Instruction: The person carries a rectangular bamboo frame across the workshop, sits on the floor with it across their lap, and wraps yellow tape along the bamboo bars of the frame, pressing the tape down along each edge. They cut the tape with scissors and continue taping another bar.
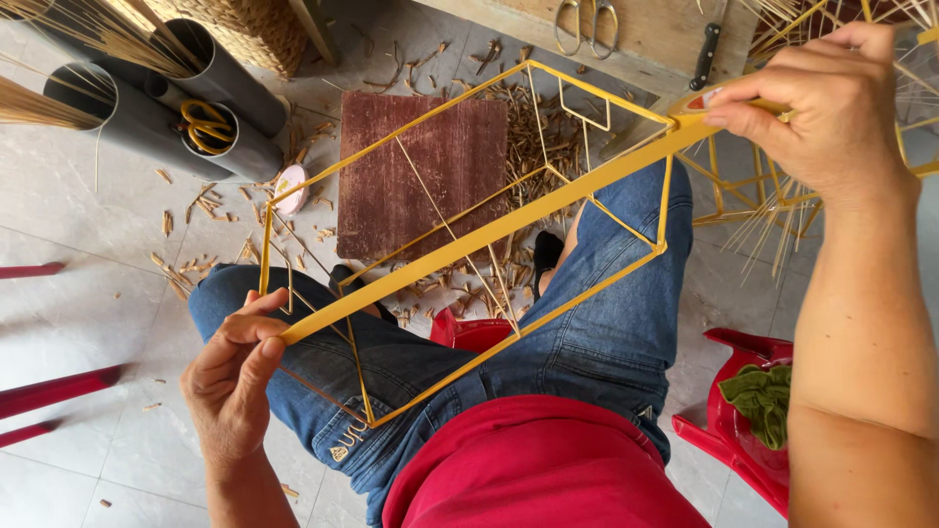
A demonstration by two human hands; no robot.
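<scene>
Floor: grey tiles, bamboo offcuts (533,122) at upper centre.
Axis: yellow tape strip (469,240) runs lower left to upper right over bamboo frame (626,274).
Left hand (230,376): pinching strip's lower-left end.
Right hand (817,103): pinching tape roll (696,102), upper right.

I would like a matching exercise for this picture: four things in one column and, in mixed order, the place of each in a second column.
Things:
1. yellow-handled scissors
2. brown board
3. green cloth
4. yellow tape strip

Places:
A. stretched between the left hand and the right hand
B. on the red plastic seat
C. standing in a grey tube
D. flat on the floor, past the knees

Pairs: 1-C, 2-D, 3-B, 4-A
</scene>
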